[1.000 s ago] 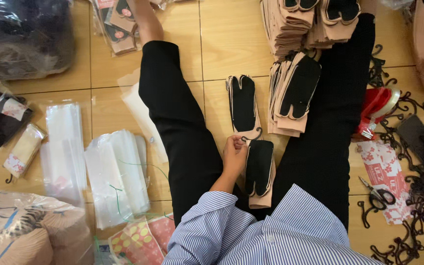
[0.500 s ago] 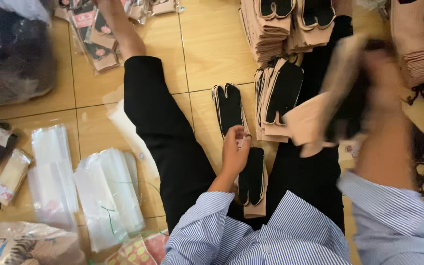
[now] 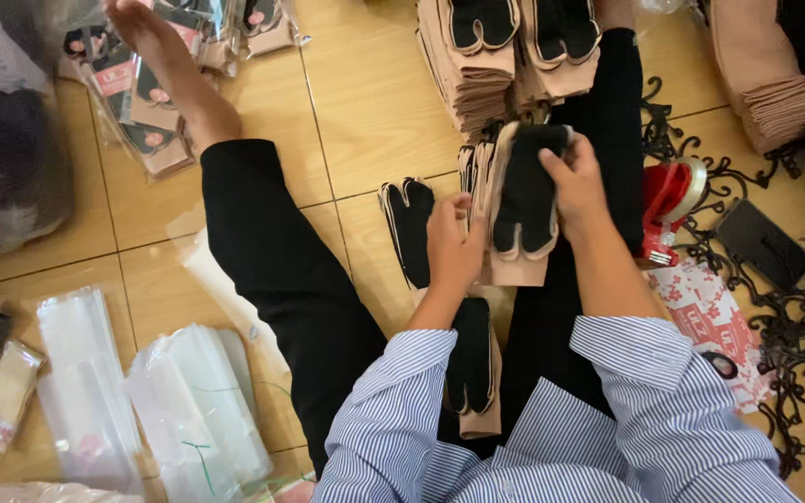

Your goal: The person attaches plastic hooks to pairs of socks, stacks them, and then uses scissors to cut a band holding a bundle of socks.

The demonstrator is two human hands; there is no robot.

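Observation:
I sit on a tiled floor with my legs in black trousers spread apart. Both hands hold a black-and-beige split-toe sock [image 3: 524,210] between my legs. My right hand [image 3: 578,184] grips its top edge. My left hand [image 3: 453,244] holds its left side. Another sock [image 3: 408,226] lies flat on the floor just left of my left hand. A further sock [image 3: 473,365] lies on the floor close to my body. A short stack of socks [image 3: 473,166] stands behind the held one.
Tall stacks of socks [image 3: 477,56] stand at the top middle, a beige pile [image 3: 764,79] at top right. Clear plastic bags [image 3: 193,410] lie at lower left, packed socks [image 3: 146,93] at top left. A red tape dispenser [image 3: 668,196] and black hooks [image 3: 794,373] lie right.
My right hand has come in from the right and brought a sock down between my legs. My left hand has risen from the near sock and taken hold of the held sock.

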